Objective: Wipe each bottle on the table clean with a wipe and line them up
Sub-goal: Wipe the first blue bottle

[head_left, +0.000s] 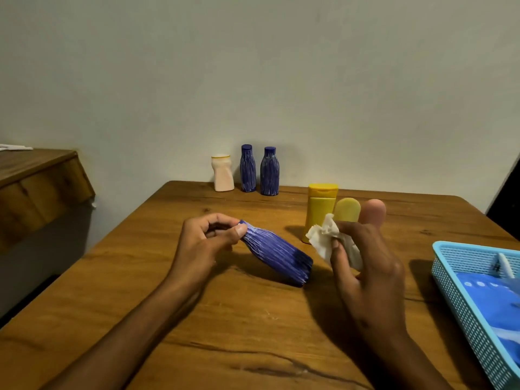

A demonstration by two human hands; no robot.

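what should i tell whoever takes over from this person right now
Left hand grips the cap end of a tilted blue ribbed bottle, its base on the table. Right hand pinches a crumpled white wipe.
Lined up by the wall: a white bottle and two blue bottles.
Left: finish this one and add it to the row, then the yellow bottle, pale yellow bottle and pink bottle behind the right hand.

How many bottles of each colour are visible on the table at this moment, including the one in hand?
Blue ribbed bottles: 3, two upright at the back, one tilted in the left hand
White bottle: 1
Yellow bottles: 2, a tall one and a small one
Pink bottle: 1
Total: 7
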